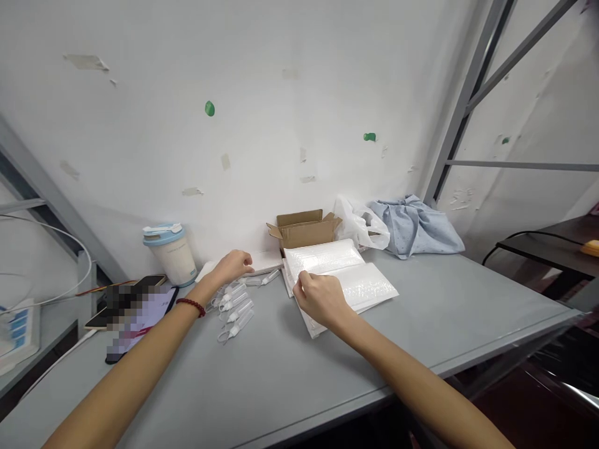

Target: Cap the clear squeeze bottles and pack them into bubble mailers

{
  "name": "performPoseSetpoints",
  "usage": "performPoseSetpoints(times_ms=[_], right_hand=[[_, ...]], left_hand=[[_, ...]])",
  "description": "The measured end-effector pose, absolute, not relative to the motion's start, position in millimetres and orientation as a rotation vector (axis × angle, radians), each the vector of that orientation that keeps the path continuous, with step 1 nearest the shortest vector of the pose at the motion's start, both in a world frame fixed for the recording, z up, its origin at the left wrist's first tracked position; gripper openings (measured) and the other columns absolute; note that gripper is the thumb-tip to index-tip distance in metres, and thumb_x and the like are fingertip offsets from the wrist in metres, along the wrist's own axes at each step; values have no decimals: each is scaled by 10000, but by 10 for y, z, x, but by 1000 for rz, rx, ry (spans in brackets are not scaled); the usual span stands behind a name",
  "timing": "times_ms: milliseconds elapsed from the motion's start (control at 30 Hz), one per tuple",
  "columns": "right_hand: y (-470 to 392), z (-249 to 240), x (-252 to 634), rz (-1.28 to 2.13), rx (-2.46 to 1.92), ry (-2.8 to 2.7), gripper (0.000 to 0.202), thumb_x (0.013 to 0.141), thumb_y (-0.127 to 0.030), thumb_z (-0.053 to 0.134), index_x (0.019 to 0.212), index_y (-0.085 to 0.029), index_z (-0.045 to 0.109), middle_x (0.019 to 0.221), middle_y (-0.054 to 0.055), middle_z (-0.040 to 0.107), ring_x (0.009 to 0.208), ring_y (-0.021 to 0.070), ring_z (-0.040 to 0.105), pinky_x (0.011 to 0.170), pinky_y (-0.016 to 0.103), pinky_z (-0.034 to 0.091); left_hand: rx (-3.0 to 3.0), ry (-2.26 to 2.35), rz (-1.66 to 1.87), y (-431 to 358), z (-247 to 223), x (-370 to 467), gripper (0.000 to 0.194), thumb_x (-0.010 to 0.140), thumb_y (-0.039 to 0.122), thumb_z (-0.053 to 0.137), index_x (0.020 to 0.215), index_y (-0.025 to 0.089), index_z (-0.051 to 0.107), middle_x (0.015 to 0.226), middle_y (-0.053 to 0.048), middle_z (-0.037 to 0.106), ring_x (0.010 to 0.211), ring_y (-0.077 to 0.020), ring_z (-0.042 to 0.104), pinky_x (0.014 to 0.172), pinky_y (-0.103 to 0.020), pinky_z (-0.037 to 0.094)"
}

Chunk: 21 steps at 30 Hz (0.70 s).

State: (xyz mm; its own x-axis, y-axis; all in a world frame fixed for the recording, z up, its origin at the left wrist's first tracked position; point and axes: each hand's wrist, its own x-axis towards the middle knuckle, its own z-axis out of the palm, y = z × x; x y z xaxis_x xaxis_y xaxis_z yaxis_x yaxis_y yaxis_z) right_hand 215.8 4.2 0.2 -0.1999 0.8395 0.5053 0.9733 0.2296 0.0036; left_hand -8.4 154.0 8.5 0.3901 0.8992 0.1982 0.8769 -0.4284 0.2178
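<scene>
My left hand (233, 264), with a dark red bead bracelet (191, 304) on the wrist, hovers just above and behind a cluster of small clear plastic bottles (239, 312) with white caps and loops. Its fingers are loosely bent and apart, with nothing visible in them. White bubble bags (369, 284) lie in a loose stack right of the bottles. At the stack's left edge, my right hand (321, 298) is closed in a pinch on a bubble bag. Its fingertips partly hide the edge they grip.
Behind the bags stand an open cardboard box (306, 232), a white plastic bag (360, 224) and a light blue cloth bundle (414, 226). A lidded paper cup (172, 255) and a phone (150, 312) are at left. The grey table (224, 393) meets the wall.
</scene>
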Motion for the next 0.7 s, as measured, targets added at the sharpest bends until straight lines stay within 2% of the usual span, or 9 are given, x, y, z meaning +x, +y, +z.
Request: performPoseSetpoints(times_ms=[200, 500, 700], right_hand=[[43, -16, 2153, -449, -1632, -2114, 212, 836, -207, 379, 695, -152, 527, 584, 36, 626, 488, 131, 551, 470, 246, 120], [37, -20, 2127, -414, -1584, -2126, 218, 843, -223, 386, 706, -154, 542, 585, 27, 629, 478, 122, 537, 467, 253, 117], [44, -58, 2109, -423, -1553, -2159, 220, 846, -227, 384, 720, -156, 549, 584, 28, 630, 472, 126, 534, 468, 262, 116]], left_hand=[[2665, 1627, 231, 1618, 23, -119, 164, 695, 294, 536, 693, 188, 661, 758, -76, 671, 779, -213, 598, 651, -244, 403], [2859, 1634, 19, 1541, 11, -33, 233, 703, 81, 441, 768, 148, 654, 868, -135, 642, 830, -223, 573, 640, -263, 387], [2879, 1622, 13, 1482, 37, 28, 200, 764, 206, 457, 761, 156, 651, 837, -113, 645, 753, -207, 582, 611, -257, 390]])
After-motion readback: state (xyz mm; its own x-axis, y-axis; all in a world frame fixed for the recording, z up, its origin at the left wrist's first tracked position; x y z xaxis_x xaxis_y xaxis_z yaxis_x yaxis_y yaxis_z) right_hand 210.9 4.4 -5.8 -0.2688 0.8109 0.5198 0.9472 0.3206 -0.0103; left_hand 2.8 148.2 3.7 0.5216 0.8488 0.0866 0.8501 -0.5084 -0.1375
